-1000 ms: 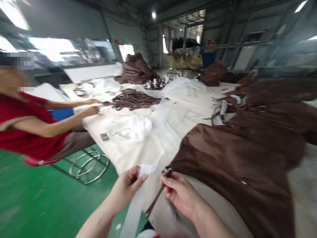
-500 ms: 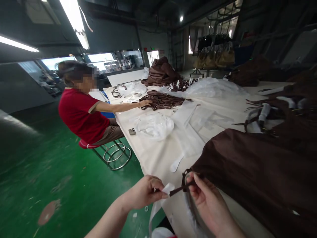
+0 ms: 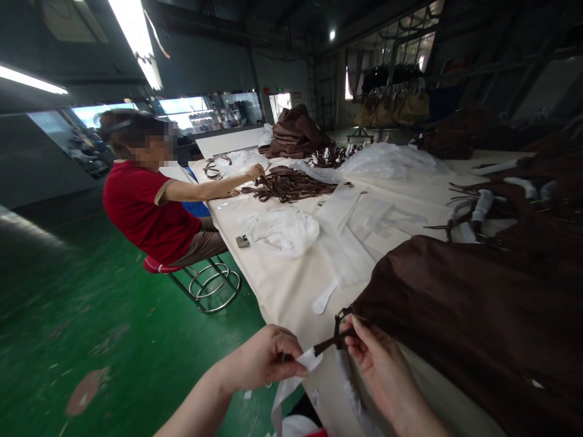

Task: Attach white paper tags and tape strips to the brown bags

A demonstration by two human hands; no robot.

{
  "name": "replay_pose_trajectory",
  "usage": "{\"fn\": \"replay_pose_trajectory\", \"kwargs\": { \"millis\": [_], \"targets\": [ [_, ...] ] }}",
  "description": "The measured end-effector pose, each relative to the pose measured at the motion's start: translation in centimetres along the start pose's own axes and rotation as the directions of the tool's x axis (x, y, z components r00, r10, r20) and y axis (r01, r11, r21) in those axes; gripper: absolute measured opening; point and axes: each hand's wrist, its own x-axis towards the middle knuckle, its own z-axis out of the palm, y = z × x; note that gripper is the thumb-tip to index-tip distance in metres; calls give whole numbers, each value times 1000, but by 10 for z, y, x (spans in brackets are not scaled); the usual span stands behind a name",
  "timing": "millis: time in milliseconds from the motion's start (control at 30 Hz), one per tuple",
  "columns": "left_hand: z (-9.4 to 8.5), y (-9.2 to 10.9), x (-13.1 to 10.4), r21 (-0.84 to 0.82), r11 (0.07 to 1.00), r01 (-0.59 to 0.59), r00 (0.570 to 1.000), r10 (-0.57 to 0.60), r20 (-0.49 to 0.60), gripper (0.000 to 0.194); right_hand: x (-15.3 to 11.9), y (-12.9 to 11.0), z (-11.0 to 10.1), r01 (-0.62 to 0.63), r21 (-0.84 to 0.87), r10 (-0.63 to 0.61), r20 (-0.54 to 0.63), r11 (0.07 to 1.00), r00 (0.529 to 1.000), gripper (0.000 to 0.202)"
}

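My left hand [image 3: 273,358] pinches a white translucent strip [image 3: 311,359] whose tail hangs below my fingers. The strip's upper end meets the tip of a narrow dark brown strap [image 3: 324,345]. My right hand [image 3: 373,358] is closed on that strap, thumb on top. Beside my right fingers, a metal ring [image 3: 340,315] joins the strap area to a large brown bag [image 3: 455,303] lying on its side at the right. A handle wrapped in clear plastic [image 3: 353,391] runs down past my right wrist.
The pale table [image 3: 248,267] carries a crumpled plastic bag [image 3: 285,232], a metal block [image 3: 242,241], a white serrated tag [image 3: 325,297] and loose plastic strips [image 3: 346,261]. A co-worker in red [image 3: 141,206] sits at the left edge by piled brown straps [image 3: 291,185].
My left hand has brought the white strip over the tip of the brown strap, which it now overlaps. The co-worker's hand has drawn back and lifted from the strap pile.
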Motion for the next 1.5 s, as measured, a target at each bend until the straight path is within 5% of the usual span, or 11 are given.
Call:
{"fn": "replay_pose_trajectory", "kwargs": {
  "millis": [267, 500, 700, 900, 1133, 1300, 1433, 1500],
  "targets": [
    [-1, 8, -1, 4, 1000, -13, 999, 13, 33, 37, 0, -2, 1, 12, -6, -12, 9, 1000, 1000, 30],
    [-6, -3, 2, 18, 997, 69, 995, -67, -79, 38, -2, 4, 1, 17, -100, -15, 23, 995, 1000, 31],
    [-13, -12, 25, -42, 998, 53, 999, -52, 13, 43, -4, 8, 2, -10, -163, 17, 44, 987, 999, 33],
    [5, -11, 55, -97, 995, 30, 998, -24, 64, 40, -2, 15, -2, -37, -246, 43, 18, 968, 999, 37],
    [5, -8, 70, 20, 988, 152, 967, -153, 202, 40, 13, 8, -12, -3, -114, -15, -151, 994, 988, 43],
    [6, -4, 74, -91, 982, 163, 969, -142, 204, 47, 12, 8, -12, -27, -137, 17, -71, 990, 997, 45],
    [11, -2, 70, -139, 970, 201, 968, -175, 180, 49, 12, 15, -12, -64, -398, 75, 13, 915, 997, 43],
    [12, -2, 64, -159, 962, 221, 966, -193, 170, 48, 11, 10, -15, -38, -670, 93, 46, 741, 995, 47]
  ]
}}
